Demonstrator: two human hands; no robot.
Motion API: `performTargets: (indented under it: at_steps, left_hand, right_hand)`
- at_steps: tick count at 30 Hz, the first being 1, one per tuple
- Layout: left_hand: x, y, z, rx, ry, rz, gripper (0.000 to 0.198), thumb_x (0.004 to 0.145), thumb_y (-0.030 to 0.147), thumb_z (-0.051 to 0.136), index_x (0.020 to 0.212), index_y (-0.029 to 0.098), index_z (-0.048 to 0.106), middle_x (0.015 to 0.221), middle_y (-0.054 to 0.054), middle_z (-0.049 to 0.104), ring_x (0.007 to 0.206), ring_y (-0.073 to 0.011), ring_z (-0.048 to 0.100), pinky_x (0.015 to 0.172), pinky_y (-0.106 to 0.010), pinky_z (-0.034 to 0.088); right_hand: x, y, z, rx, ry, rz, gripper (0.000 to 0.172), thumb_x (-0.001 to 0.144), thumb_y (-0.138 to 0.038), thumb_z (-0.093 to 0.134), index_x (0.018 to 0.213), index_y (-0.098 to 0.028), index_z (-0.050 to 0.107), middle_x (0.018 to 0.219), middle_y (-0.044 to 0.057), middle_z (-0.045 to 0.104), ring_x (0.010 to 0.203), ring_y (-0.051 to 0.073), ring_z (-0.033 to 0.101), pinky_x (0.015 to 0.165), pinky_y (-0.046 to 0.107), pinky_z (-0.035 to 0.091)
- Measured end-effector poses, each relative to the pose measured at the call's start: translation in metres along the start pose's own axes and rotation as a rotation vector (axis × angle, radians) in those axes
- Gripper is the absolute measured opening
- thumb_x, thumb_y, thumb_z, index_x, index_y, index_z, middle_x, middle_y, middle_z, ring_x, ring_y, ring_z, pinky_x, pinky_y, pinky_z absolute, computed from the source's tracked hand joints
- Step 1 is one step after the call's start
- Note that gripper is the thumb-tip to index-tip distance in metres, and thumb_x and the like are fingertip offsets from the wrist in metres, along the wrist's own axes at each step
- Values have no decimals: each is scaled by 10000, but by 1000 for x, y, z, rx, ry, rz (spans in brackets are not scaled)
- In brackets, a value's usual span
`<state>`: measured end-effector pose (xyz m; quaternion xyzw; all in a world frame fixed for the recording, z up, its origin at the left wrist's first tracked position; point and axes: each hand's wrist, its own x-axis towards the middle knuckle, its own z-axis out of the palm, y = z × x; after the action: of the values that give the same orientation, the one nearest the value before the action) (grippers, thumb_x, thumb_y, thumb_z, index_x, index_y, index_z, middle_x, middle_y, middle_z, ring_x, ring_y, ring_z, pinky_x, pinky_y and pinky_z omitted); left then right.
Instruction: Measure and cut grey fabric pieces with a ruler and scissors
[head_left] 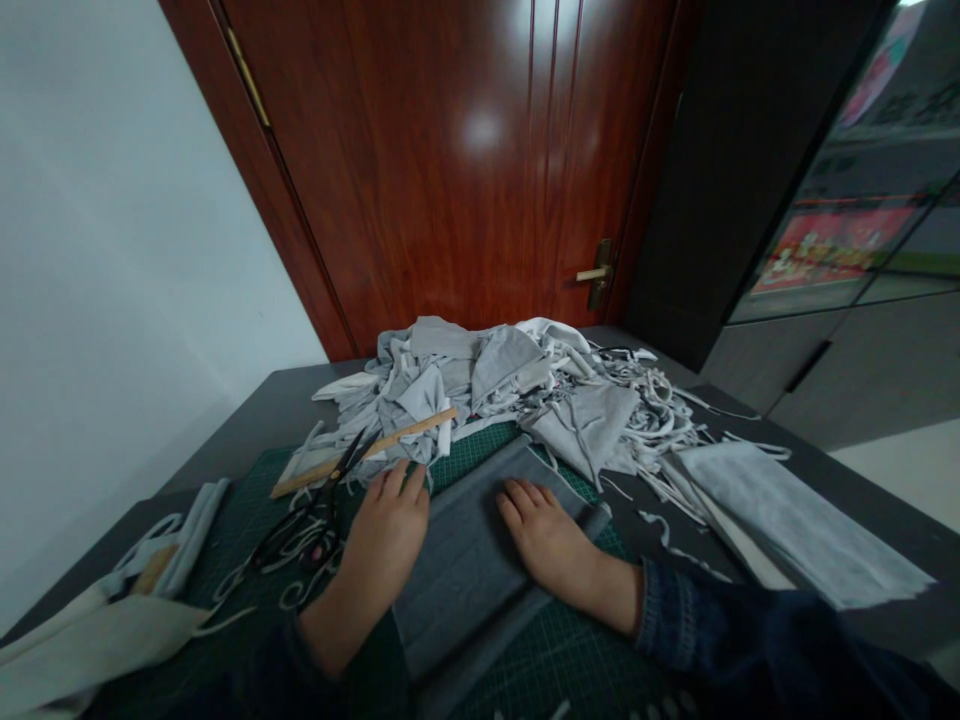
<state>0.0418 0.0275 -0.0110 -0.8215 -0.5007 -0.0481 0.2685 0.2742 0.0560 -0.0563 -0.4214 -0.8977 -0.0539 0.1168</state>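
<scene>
A dark grey piece of fabric (pixel 465 570) lies on a green cutting mat (pixel 570 665) in front of me. My right hand (pixel 544 535) rests palm down on the fabric, its fingers laid out flat. At the fabric's left edge is my left hand (pixel 388 530), fingers bent slightly apart and pointing away from me; its palm is hidden. Just left of it, black scissors (pixel 330 505) lie with their blades over a wooden ruler (pixel 405 435). White fabric strips tangle around the scissor handles.
Grey and white fabric scraps (pixel 502 370) are heaped at the back of the dark table (pixel 300 395), before a brown door (pixel 465 180). Folded light grey fabric (pixel 802 520) lies at the right. More pale cloth (pixel 112 640) sits at the left front.
</scene>
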Motion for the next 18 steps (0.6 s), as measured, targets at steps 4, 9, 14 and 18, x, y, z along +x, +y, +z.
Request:
performTargets:
  at_steps: [4,9,14,18]
  left_hand:
    - [-5,14,12,-153,83,265,469,968,62,426,1353,175,669,1417,-96,684,1322,-242,613,1126,-411,485]
    - [0,4,49,-109,30,100,565,917,2,374,1405,113,636,1445,-143,663,1355,-245,608,1140,-421,489]
    - [10,-18,51,0,113,171,614,935,1,375,1492,181,558,1557,-122,566,1467,-274,493,1190,-498,423]
    - [13,-15,44,-33,67,346,596,928,-34,413,1432,216,612,1449,-58,667,1332,-200,606,1070,-341,503]
  right_hand:
    - [-5,7,14,53,-38,-81,556,1001,-73,387,1554,-67,450,1632,205,423,1522,365,372,1236,565,348]
    - [-13,18,21,129,-101,-110,671,982,-76,388,1645,-115,295,1715,184,255,1591,382,196,1254,646,246]
    - [-14,17,-1,129,-172,-154,647,986,-119,444,1623,-97,336,1694,226,288,1565,425,248,1215,696,272]
    - [5,5,-26,97,-167,-179,384,991,-113,476,1340,-56,625,1413,237,601,1320,347,563,1123,522,468]
